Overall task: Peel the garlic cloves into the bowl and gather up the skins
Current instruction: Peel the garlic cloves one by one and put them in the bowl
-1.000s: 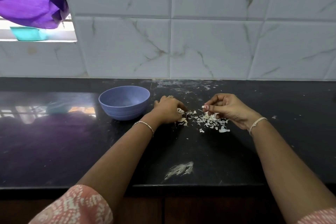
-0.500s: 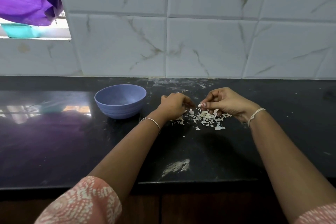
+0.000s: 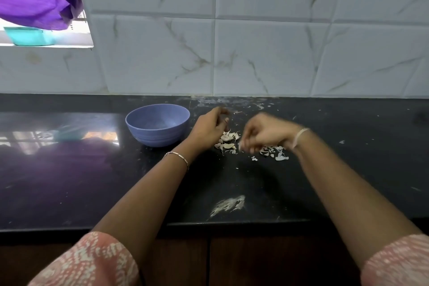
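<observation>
Black glossy stone desk (image 3: 69, 181): whitish smear (image 3: 228, 208) near front edge. Mid-desk, papery white garlic skins (image 3: 276, 152) and pale garlic cloves (image 3: 228, 140) in a strip running left-right, parallel to that edge (single cloves' pointing too small to tell). Blurred right hand (image 3: 262, 132) curled over skins, left hand (image 3: 209, 127) curled beside cloves; grip unclear on both. Round blue bowl (image 3: 157, 138) further back, left; inside looks bare, so peeling and gathering seem unfinished.

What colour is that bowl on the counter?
The bowl is a soft lavender-blue, plain all over; the head view shows it best.
</observation>
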